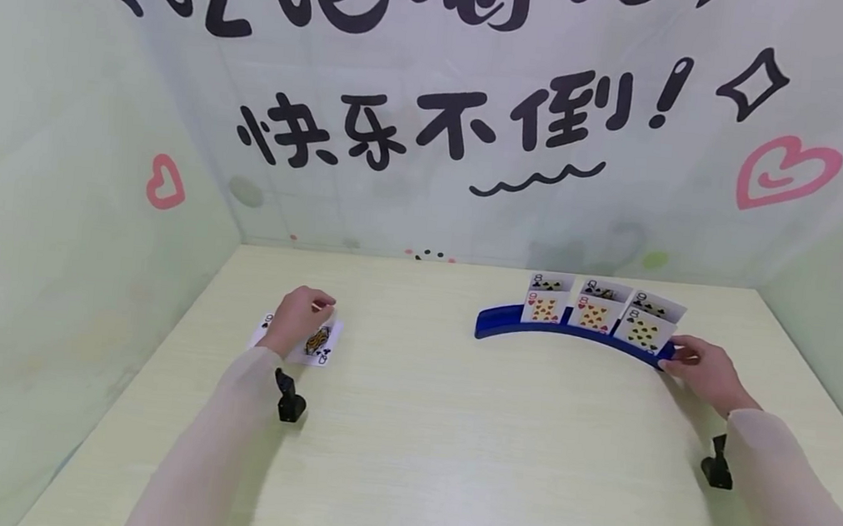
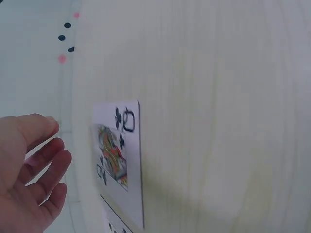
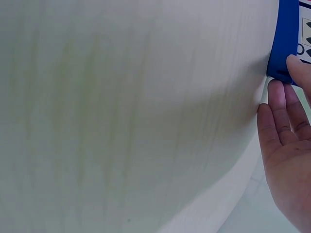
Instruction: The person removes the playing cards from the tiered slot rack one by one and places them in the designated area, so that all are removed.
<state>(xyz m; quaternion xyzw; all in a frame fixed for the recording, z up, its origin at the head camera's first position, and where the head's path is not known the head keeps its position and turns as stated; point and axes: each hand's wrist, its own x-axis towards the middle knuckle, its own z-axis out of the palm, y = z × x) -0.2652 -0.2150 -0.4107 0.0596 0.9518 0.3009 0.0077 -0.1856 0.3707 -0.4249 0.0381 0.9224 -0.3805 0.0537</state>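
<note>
My left hand (image 1: 299,321) is held over the playing cards at the left of the table, fingers loosely bent and holding nothing. Below it lies a queen of clubs (image 1: 320,343), face up; another card (image 1: 261,329) peeks out on its left, mostly hidden by the hand. In the left wrist view the thumb and fingers (image 2: 60,162) curve beside the queen, apart from it. At the right, my right hand (image 1: 708,378) pinches the end of a curved blue card holder (image 1: 501,320), thumb (image 3: 300,73) on its front. Playing cards (image 1: 594,311) stand in the holder in three overlapping pairs.
A pale wood-look table (image 1: 444,432) carries everything. Behind it hangs a white printed cloth (image 1: 396,211) with black lettering, and pale side walls (image 1: 38,263) close in left and right. The holder's left end has a bare stretch of slot.
</note>
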